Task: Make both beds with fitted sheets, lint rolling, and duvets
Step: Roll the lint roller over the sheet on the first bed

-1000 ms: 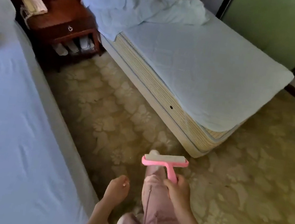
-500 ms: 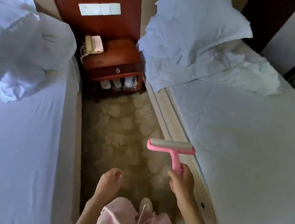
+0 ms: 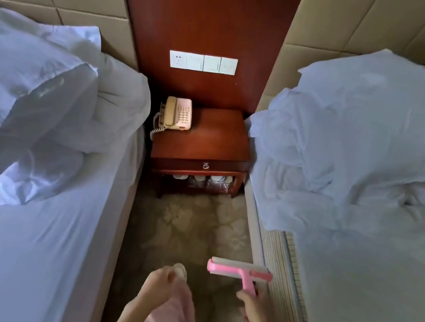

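I stand in the aisle between two beds. My right hand (image 3: 255, 310) grips the handle of a pink lint roller (image 3: 240, 271), its roller head level above the carpet beside the right bed. My left hand (image 3: 159, 284) hangs loosely curled and holds nothing. The left bed (image 3: 23, 258) wears a smooth white fitted sheet, with a crumpled duvet and pillow (image 3: 45, 104) heaped at its head. The right bed (image 3: 370, 298) shows a pale quilted mattress pad and a bare striped mattress edge (image 3: 285, 275). A rumpled white sheet pile (image 3: 352, 155) lies at its head.
A red-brown nightstand (image 3: 202, 146) stands ahead between the beds, with a beige telephone (image 3: 177, 114) on top and slippers on its lower shelf. A switch panel (image 3: 202, 62) sits on the wood wall panel above. Patterned carpet (image 3: 187, 229) runs along the narrow aisle.
My view has swung from the foot of the right bed into the aisle, facing the nightstand. I have walked forward; the lint roller stays in my right hand.
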Tool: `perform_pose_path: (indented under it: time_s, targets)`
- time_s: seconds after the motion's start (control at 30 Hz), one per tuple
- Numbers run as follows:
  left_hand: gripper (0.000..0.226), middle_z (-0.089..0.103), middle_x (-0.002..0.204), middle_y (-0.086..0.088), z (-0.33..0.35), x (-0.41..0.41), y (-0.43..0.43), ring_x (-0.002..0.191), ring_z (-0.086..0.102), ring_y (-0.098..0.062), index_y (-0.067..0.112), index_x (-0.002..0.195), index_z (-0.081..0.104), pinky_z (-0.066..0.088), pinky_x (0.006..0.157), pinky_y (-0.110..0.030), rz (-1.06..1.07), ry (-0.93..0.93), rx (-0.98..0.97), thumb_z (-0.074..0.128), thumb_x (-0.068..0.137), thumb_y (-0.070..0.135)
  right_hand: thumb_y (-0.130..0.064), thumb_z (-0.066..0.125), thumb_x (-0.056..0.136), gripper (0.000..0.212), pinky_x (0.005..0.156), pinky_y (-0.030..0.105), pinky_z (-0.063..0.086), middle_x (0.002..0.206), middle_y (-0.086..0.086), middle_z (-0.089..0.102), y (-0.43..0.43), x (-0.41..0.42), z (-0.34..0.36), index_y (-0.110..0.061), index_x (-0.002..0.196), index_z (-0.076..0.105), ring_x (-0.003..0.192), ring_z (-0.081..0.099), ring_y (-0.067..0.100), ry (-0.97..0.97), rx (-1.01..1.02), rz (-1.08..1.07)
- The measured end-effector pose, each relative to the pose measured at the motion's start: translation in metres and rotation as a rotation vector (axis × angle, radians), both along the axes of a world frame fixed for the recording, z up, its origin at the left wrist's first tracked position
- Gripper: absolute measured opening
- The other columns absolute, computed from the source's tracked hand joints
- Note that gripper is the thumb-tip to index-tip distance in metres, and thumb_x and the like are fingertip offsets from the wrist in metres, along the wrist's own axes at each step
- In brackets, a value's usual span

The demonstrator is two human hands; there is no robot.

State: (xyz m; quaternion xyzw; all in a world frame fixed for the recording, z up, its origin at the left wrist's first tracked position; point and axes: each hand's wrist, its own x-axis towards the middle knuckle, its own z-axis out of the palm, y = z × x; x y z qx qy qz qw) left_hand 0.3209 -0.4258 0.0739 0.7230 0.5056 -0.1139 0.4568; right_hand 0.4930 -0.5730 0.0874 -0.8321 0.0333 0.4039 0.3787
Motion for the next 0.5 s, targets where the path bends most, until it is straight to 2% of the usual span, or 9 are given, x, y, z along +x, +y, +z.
perform_pose_path:
  time_s: [0.07,0.17,0.3,0.37,0.43,0.5]
  targets:
    - [0.017,0.058,0.080,0.013,0.015,0.033,0.066,0.077,0.058,-0.004,0.024,0.086,0.059,0.040,0.065,-0.010,0.039,-0.055,0.055,0.046,0.096,0.018,-0.001,0.065,0.082,0.012,0.032,0.016,0.034,0.060,0.010,0.056,0.064,0.033,0.010,-0.004,0.092,0.060,0.035,0.045,0.009,0.003,0.042,0.022]
    - [0.017,0.062,0.088,0.006,0.026,0.073,0.153,0.077,0.059,-0.005,0.015,0.103,0.062,0.043,0.061,-0.012,0.093,-0.107,0.137,0.047,0.097,0.018,-0.003,0.065,0.082,0.012,0.034,0.018,0.033,0.059,0.009,0.055,0.150,0.076,0.017,-0.002,0.094,0.061,0.033,0.043,0.007,-0.059,0.120,0.052]
    - [0.016,0.062,0.085,0.005,0.017,0.110,0.225,0.068,0.057,-0.003,0.017,0.101,0.061,0.041,0.052,-0.010,0.094,-0.063,0.088,0.046,0.098,0.017,-0.015,0.065,0.085,0.012,0.041,0.019,0.035,0.062,0.004,0.055,0.236,0.128,0.008,-0.006,0.092,0.062,0.043,0.047,0.009,-0.103,0.124,0.071]
    - [0.017,0.062,0.088,0.005,0.002,0.128,0.255,0.071,0.057,-0.003,0.016,0.103,0.062,0.041,0.055,-0.008,0.103,-0.048,0.057,0.046,0.098,0.017,-0.030,0.065,0.084,0.023,0.049,0.025,0.042,0.064,0.003,0.055,0.282,0.157,-0.005,-0.010,0.095,0.062,0.052,0.050,0.016,-0.111,0.119,0.079]
    - [0.020,0.064,0.093,0.004,-0.015,0.149,0.287,0.076,0.058,-0.003,0.014,0.107,0.063,0.044,0.061,-0.008,0.103,-0.018,0.038,0.047,0.098,0.019,-0.052,0.061,0.078,0.035,0.058,0.035,0.053,0.067,0.002,0.059,0.324,0.194,-0.029,-0.021,0.095,0.060,0.057,0.057,0.021,-0.144,0.075,0.145]
    - [0.020,0.067,0.096,0.000,-0.028,0.172,0.314,0.082,0.062,-0.009,0.013,0.106,0.064,0.048,0.069,-0.014,0.122,0.005,0.017,0.047,0.098,0.019,-0.050,0.058,0.084,0.034,0.055,0.030,0.052,0.075,0.003,0.061,0.364,0.227,-0.050,-0.022,0.103,0.055,0.059,0.058,0.019,-0.121,0.065,0.162]
